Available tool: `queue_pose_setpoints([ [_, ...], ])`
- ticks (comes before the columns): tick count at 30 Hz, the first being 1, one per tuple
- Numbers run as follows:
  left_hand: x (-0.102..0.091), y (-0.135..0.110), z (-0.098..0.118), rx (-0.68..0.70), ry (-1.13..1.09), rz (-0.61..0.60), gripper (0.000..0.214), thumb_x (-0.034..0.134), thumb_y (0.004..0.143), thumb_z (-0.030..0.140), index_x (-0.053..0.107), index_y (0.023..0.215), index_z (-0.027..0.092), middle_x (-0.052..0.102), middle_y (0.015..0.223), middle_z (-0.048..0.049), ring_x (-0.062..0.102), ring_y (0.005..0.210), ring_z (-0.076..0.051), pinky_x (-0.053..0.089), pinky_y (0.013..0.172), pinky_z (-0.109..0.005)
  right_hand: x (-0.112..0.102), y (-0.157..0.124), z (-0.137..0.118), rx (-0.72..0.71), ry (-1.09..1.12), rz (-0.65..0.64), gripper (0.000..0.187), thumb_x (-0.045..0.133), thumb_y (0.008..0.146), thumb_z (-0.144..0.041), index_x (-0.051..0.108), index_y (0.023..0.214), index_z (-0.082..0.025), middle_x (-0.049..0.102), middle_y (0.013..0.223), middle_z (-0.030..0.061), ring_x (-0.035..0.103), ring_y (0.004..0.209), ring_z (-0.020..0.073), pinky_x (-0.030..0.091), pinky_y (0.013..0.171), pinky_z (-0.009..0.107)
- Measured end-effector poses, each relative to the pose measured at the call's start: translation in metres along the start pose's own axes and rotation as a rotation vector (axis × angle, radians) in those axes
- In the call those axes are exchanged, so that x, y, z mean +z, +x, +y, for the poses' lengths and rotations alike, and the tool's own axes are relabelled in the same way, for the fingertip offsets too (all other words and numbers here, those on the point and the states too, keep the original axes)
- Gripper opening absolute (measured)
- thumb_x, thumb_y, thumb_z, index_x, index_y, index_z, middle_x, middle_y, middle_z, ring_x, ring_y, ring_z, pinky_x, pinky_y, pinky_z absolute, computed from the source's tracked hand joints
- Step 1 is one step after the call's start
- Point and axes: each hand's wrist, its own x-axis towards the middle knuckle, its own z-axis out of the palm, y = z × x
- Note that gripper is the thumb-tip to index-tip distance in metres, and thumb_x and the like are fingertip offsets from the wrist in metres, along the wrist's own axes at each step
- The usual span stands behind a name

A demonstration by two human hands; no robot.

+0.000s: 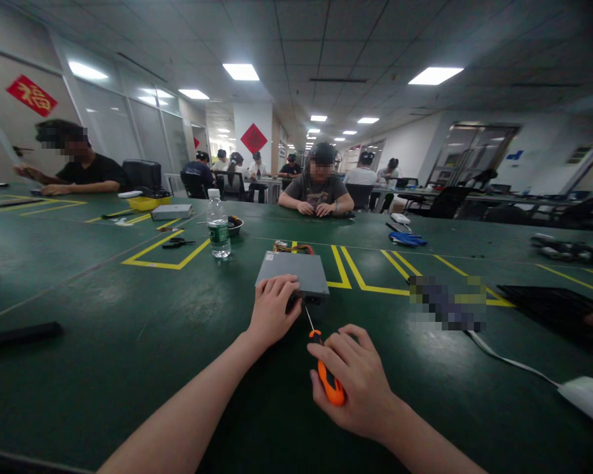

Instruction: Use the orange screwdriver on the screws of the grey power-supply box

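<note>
A grey metal box (296, 271) with coloured wires (292, 247) at its far end lies on the green table (128, 342) in front of me. My left hand (273, 309) grips its near left corner, fingers curled over the top edge. My right hand (356, 382) is closed round an orange-handled screwdriver (326, 375). The screwdriver's thin shaft points up at the near face of the box, its tip at or just short of the box.
A water bottle (219, 224) stands left of the box, with scissors (178, 243), a dark bowl (234, 226) and a second grey box (171, 211) behind it. A white cable and device (587, 397) lie at the right. People sit across the table.
</note>
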Motion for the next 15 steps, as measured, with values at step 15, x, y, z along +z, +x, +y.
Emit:
queue_pose_setpoints([
  [15, -0.0007, -0.0002, 0.0015, -0.008, -0.009, 0.005, 0.018, 0.051, 0.079, 0.023, 0.052, 0.096, 0.024, 0.058, 0.114, -0.0008, 0.048, 0.108, -0.019, 0.029, 0.092, -0.037, 0.0025, -0.0023, -0.0036, 0.0, -0.019, -0.025, 0.011, 0.049, 0.074, -0.026, 0.057, 0.075, -0.018, 0.05, 0.07, 0.0034, 0.046, 0.069, 0.0163, 0.037, 0.074, 0.037],
])
